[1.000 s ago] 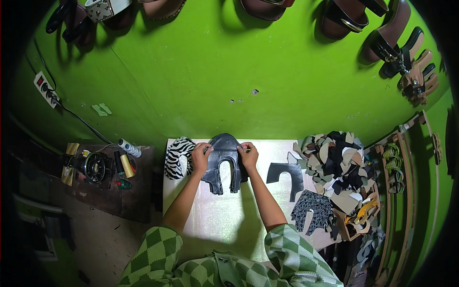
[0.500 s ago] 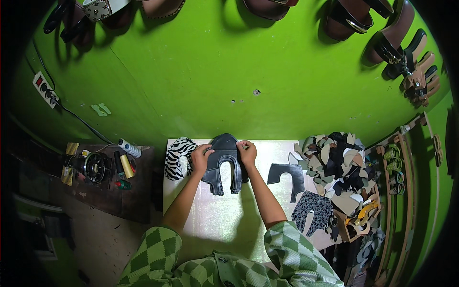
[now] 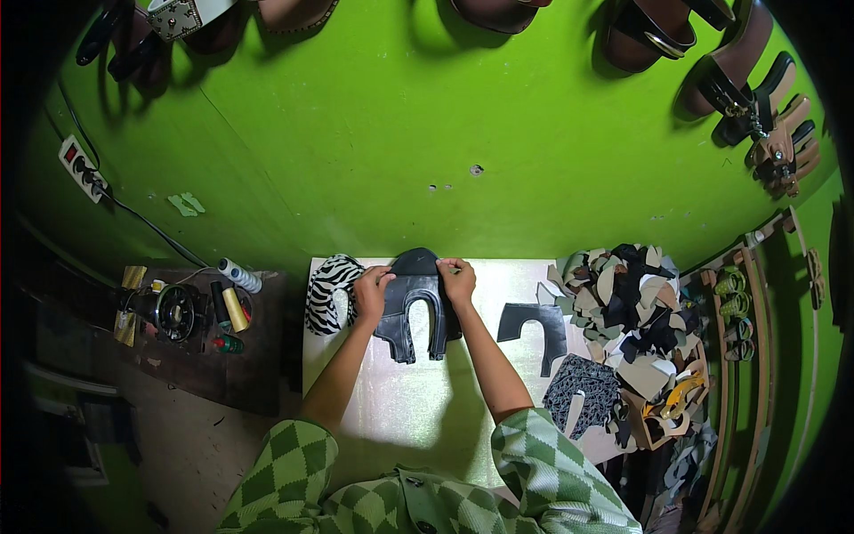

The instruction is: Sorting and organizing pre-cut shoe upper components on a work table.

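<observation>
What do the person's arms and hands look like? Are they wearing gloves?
No gloves! The left hand and right hand are bare, and no watch or bracelet shows. The left forearm and right forearm are bare too. Higher up, the left sleeve and right sleeve have a checkered pattern in light and dark green, and end near the elbows.

Not a huge change tbly. Right hand (image 3: 458, 283) has crept a bit up and inward along the black piece (image 3: 414, 289) since a second ago, fingertips now closer to its rounded top. Left hand (image 3: 368, 292) has edged slightly left. View drifted too: the white sandal (image 3: 178, 18) sits nearer the top-left rim.
</observation>
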Motion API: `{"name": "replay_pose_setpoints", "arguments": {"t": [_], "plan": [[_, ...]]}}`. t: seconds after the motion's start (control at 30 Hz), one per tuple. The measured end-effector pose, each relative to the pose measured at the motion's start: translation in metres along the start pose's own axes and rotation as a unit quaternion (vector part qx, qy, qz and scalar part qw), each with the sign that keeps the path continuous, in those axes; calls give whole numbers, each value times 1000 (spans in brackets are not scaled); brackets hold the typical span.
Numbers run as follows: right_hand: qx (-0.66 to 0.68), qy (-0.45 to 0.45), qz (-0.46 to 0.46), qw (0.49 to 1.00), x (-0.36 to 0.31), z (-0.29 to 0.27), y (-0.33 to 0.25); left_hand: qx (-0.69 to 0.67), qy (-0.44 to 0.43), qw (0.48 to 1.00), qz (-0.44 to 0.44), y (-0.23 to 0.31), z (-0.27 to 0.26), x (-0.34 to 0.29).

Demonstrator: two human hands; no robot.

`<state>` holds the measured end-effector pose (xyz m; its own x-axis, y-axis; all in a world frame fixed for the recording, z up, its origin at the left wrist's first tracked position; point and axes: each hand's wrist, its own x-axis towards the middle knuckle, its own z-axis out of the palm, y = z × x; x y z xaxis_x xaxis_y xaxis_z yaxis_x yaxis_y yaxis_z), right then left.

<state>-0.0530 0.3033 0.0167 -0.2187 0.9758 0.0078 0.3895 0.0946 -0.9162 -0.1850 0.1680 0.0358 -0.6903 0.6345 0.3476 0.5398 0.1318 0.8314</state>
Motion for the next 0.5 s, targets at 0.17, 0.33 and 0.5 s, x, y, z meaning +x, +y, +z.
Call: {"name": "replay_pose_setpoints", "arguments": {"t": [0.17, 0.33, 0.5], "plan": [[32, -9, -32, 999, -5, -4, 7, 19, -19, 1000, 11, 1, 0, -3], [30, -12, -92, 995, -17, -14, -6, 8, -16, 1000, 20, 7, -5, -7], [-16, -12, -126, 992, -22, -23, -9, 28, -26, 998, 55, 8, -6, -5]]}}
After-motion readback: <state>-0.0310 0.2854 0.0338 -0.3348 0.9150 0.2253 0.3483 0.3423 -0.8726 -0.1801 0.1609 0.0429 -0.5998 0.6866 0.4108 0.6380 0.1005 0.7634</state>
